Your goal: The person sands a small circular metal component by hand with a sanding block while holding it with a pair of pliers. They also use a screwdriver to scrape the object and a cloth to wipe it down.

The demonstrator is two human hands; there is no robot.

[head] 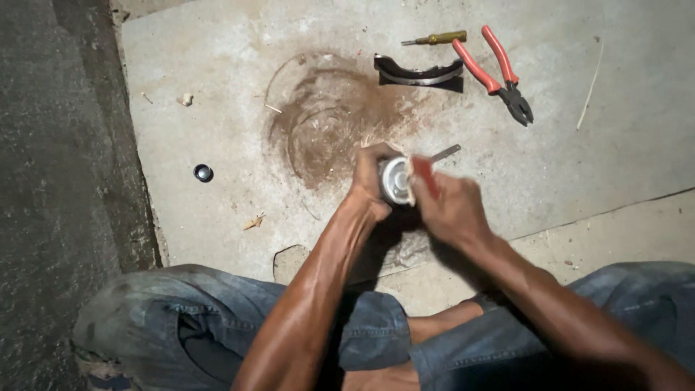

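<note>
from the head view, your left hand (pixel 373 177) is wrapped closed around a round metal part (pixel 395 181), a shiny drum-like piece held just above the concrete floor (pixel 579 159), its open face turned toward your right hand. your right hand (pixel 449 210) is closed on a red-handled tool (pixel 427 174) whose flat metal tip (pixel 447 152) pokes out past the part, on the far side of your fingers. the two hands are touching or nearly so, with the part between them.

to work well here, it looks wise to keep your left grip firm so the part cannot spin, and to press the tool in short, controlled strokes away from your left fingers, since a slip would run the tip toward them. resting your left wrist on your knee would likely steady things.

beyond your hands lies a brown scuffed stain (pixel 326 116); further out, a curved dark shoe-shaped piece (pixel 418 72), a yellow-handled screwdriver (pixel 438 38) and red-handled pliers (pixel 499 72) sit well apart from your right hand. a small black ring (pixel 203 172) lies well off to the left of your left hand.
</note>
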